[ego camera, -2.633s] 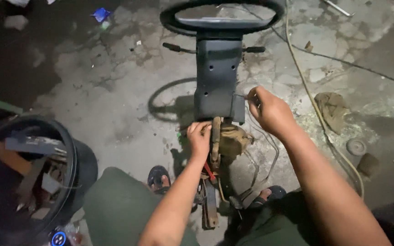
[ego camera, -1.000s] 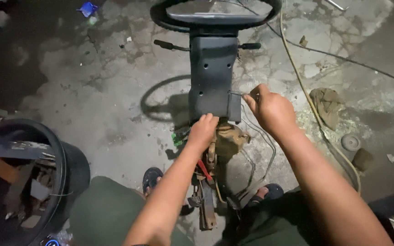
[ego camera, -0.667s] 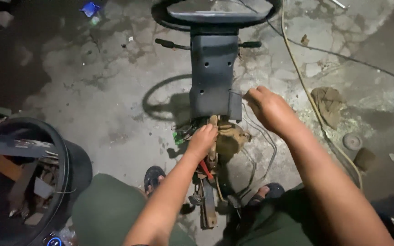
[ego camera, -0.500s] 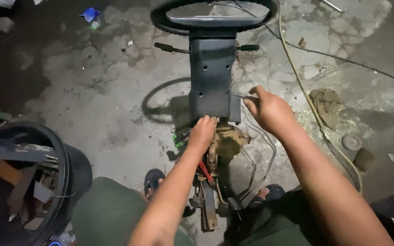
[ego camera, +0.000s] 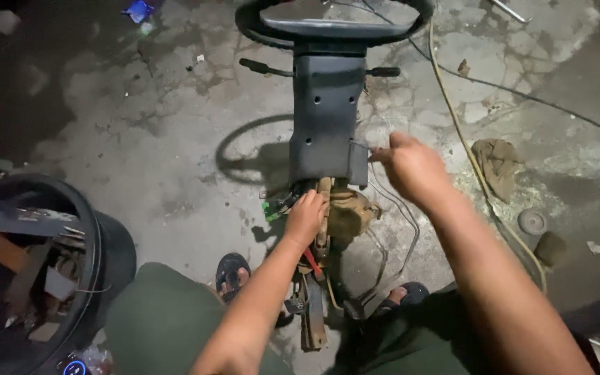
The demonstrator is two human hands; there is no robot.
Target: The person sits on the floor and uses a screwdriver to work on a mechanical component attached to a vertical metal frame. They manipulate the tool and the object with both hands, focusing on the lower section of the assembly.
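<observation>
A steering column assembly stands on the concrete floor in front of me: a black steering wheel [ego camera: 335, 17] at the top, a grey plastic shroud [ego camera: 326, 125] below it, and a rusty metal shaft [ego camera: 314, 312] running down between my feet. My left hand [ego camera: 305, 217] grips the wiring and metal just under the shroud's lower edge. My right hand [ego camera: 412, 167] pinches a thin wire at the shroud's lower right corner. Loose cables [ego camera: 401, 229] hang down from there.
A black bin [ego camera: 102, 243] full of scrap parts stands at the lower left. A yellowish hose [ego camera: 467, 153] and a dark cable run across the floor on the right, beside a rag [ego camera: 498, 160] and a small round disc [ego camera: 532, 222]. My sandalled feet flank the shaft.
My left hand has shifted a little up and down under the shroud. My right hand stays at the shroud's lower right corner, now pinching the thin wire. The column has not moved.
</observation>
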